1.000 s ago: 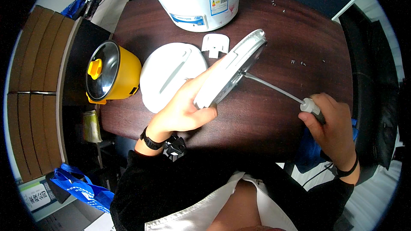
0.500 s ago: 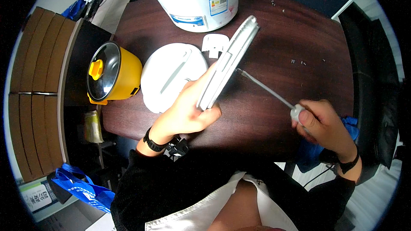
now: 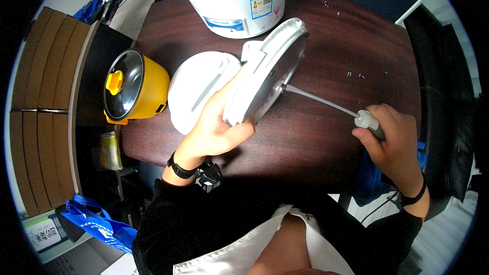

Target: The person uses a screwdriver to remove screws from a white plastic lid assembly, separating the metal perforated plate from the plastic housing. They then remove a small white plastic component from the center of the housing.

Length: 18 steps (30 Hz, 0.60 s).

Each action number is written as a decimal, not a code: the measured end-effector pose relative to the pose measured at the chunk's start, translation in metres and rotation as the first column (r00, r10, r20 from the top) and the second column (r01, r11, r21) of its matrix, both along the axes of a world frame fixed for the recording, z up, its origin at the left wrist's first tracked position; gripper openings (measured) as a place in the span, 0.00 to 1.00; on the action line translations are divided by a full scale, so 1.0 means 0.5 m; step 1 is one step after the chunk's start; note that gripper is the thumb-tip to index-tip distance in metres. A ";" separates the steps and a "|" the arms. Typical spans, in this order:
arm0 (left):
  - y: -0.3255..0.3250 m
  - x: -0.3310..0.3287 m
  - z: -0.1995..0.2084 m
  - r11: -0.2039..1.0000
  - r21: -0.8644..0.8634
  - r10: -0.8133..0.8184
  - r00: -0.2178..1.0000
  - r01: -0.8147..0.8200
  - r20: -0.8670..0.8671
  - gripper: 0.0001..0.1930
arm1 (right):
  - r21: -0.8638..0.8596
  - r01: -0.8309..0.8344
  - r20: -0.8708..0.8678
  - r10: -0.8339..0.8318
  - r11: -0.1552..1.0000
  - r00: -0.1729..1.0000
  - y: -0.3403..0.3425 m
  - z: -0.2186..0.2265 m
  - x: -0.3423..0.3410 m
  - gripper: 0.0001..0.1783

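My left hand (image 3: 216, 122) grips the lower rim of a round white rice cooker lid part (image 3: 254, 79), held up on its edge with its metallic inner face tilted to the right. In my right hand (image 3: 389, 140) is a screwdriver (image 3: 323, 100) with a grey handle and a long shaft. Its tip meets the middle of the lid part's inner face; whether a screw sits there is too small to tell. A smooth white lid cover (image 3: 191, 94) lies on the table behind my left hand, with a small white piece (image 3: 250, 49) beside it.
The white rice cooker body (image 3: 234, 12) stands open at the far side of the brown table (image 3: 326, 137). A yellow pot (image 3: 150, 89) with a glass lid is at the left. Several loose screws (image 3: 360, 76) lie at the right, more (image 3: 325, 2) farther back.
The lid part has turned from nearly edge-on, so its inner face shows. My right hand has shifted slightly right and up, and the screwdriver lies at a flatter angle.
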<state>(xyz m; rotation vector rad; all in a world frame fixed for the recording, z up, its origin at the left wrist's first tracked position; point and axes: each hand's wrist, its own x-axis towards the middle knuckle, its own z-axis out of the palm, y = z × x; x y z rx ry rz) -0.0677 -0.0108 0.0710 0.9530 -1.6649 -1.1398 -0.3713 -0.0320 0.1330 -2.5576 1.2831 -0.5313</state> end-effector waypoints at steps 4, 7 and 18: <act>0.000 0.000 0.000 0.999 0.005 -0.053 0.998 0.053 -0.017 0.41 | -0.119 -0.030 -0.087 0.020 0.992 0.996 -0.002 0.002 -0.002 0.20; 0.001 -0.001 -0.006 0.998 0.028 -0.052 0.998 0.053 -0.033 0.41 | -0.167 -0.038 -0.096 0.022 0.985 0.995 -0.005 -0.001 -0.002 0.21; 0.002 0.000 -0.007 0.993 0.099 -0.063 0.995 0.070 -0.071 0.41 | -0.169 -0.031 -0.133 0.008 0.985 0.991 -0.001 0.006 -0.004 0.20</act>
